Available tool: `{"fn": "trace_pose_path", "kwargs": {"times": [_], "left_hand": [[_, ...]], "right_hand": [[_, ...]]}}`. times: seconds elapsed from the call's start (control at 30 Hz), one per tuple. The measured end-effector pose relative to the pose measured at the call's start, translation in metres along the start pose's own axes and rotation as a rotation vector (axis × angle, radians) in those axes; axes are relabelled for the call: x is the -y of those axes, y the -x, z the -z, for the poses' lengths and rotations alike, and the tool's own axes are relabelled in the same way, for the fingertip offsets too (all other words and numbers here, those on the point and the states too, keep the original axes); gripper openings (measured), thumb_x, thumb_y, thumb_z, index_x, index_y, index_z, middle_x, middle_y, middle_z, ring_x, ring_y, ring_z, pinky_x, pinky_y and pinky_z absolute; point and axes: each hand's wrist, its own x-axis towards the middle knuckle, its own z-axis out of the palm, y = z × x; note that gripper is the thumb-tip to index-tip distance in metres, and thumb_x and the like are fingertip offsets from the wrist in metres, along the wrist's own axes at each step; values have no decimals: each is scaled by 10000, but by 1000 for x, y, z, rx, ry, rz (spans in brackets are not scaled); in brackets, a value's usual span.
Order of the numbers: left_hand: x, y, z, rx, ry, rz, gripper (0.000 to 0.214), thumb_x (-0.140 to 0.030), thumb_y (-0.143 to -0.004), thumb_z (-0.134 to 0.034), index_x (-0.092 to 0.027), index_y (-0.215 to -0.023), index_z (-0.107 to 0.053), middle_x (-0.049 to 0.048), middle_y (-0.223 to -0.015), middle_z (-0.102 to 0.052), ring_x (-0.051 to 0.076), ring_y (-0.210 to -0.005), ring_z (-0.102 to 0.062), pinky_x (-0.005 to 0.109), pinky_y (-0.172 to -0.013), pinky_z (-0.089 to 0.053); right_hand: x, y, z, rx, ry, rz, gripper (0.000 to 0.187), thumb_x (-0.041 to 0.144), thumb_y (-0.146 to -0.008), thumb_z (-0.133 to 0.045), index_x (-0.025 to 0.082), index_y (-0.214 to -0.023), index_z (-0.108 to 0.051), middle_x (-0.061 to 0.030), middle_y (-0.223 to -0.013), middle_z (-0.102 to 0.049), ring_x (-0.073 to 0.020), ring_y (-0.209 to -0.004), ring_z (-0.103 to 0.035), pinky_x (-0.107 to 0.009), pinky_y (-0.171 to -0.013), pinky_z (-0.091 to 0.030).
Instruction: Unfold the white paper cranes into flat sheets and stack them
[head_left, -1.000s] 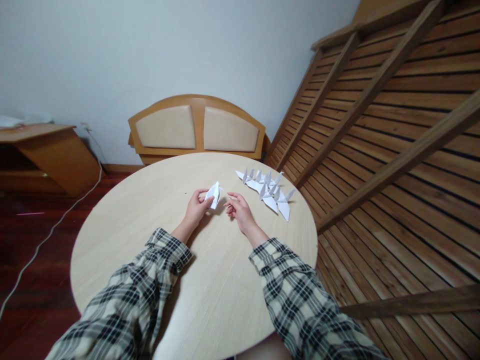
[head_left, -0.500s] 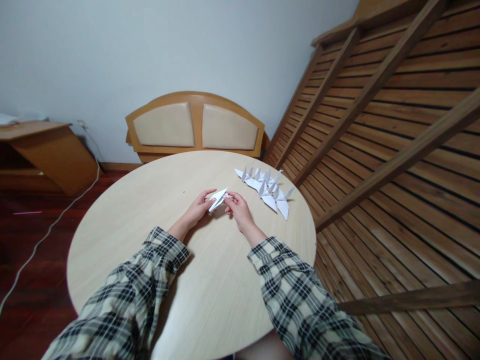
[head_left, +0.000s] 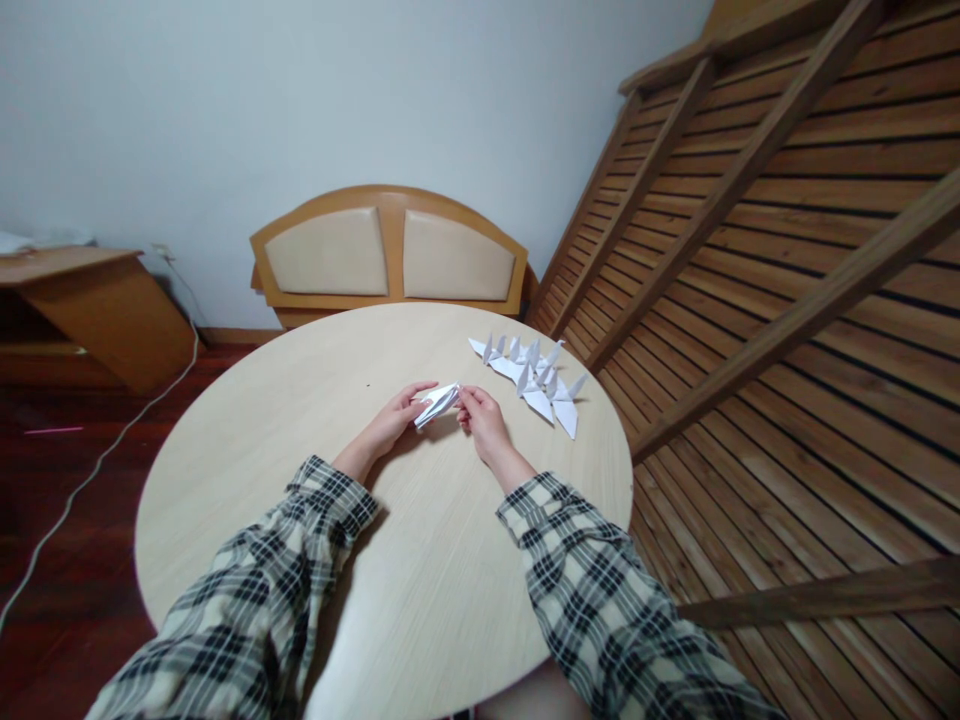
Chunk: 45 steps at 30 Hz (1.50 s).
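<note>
Paper between 2 hands, edges partly behind fingers.

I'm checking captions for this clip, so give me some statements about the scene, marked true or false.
1. The left hand holds a piece of folded white paper. True.
2. The right hand lies flat, away from that paper. False: its fingers are at the paper's right-hand end.
3. Several white paper cranes stand on the table. True.
4. The cranes are to the left of both hands. False: they are to the right.
5. The table has a square top. False: its edge is rounded.
6. A pale cable runs along the floor at the picture's left. True.
</note>
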Motion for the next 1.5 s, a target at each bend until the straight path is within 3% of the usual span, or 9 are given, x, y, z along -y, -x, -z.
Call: {"fn": "trace_pose_path", "kwargs": {"times": [0.17,0.3,0.47,0.8,0.9,1.07,1.23,1.37,1.5], "left_hand": [[0,-1,1,8,6,2,498,-308,-802,-724,-194,-1271,-603,82,-987,-688,133,-690,-577,247,-574,-417],[-1,0,-2,35,55,-12,550,-244,-743,-773,-156,-1256,-596,100,-1035,-686,152,-790,-614,258,-670,-451],[-3,1,-6,35,50,19,655,-215,-727,-780,-151,-1333,-538,93,-945,-688,150,-726,-605,268,-646,-437],[2,-2,-2,-63,36,-35,556,-277,-752,-750,-172,-1266,-565,56,-914,-653,128,-683,-577,241,-571,-408],[2,-2,-4,-73,-3,-50,545,-289,-773,-733,-179,-1271,-539,46,-901,-633,121,-680,-561,235,-568,-403],[7,-3,-10,-226,-135,-178,376,-295,-768,-732,-209,-1056,-506,6,-908,-577,127,-734,-569,242,-614,-449],[13,-4,-10,-129,-330,-251,221,-341,-816,-701,-176,-777,-559,6,-774,-554,128,-708,-522,264,-655,-435],[15,-3,-11,-106,-366,-268,234,-292,-731,-785,-180,-806,-594,21,-825,-596,148,-760,-559,289,-697,-452],[14,-2,-12,-78,-305,-232,213,-281,-739,-777,-186,-824,-606,25,-802,-629,148,-724,-578,302,-695,-466]], "right_hand": [[0,0,0,-1,15,-10,277,401,-728,-697,188,-893,-631,42,-705,-601,-49,-474,-476,-175,-398,-250],[-2,-1,0,-11,19,-14,263,391,-751,-672,188,-905,-605,48,-712,-595,-46,-470,-484,-170,-409,-286],[-4,-3,1,-53,25,-13,266,391,-773,-657,221,-927,-523,73,-671,-584,-66,-467,-503,-178,-423,-340],[-5,2,-7,193,222,-55,205,302,-727,-699,208,-881,-601,38,-704,-630,-75,-506,-543,-181,-441,-368],[-4,4,-9,207,258,-34,182,251,-721,-678,206,-885,-614,28,-743,-644,-77,-522,-555,-188,-453,-377],[-2,3,-9,126,283,-49,97,243,-741,-616,191,-818,-587,33,-673,-612,-90,-522,-553,-192,-454,-374],[-2,2,-7,60,234,-37,156,305,-716,-638,191,-813,-593,46,-643,-588,-84,-518,-530,-187,-454,-383],[-2,3,-7,77,181,-19,156,307,-695,-644,190,-780,-585,46,-635,-585,-88,-542,-533,-190,-479,-402],[-3,1,-5,64,198,-24,134,310,-725,-625,194,-770,-574,45,-618,-578,-90,-537,-522,-190,-477,-391]]}}
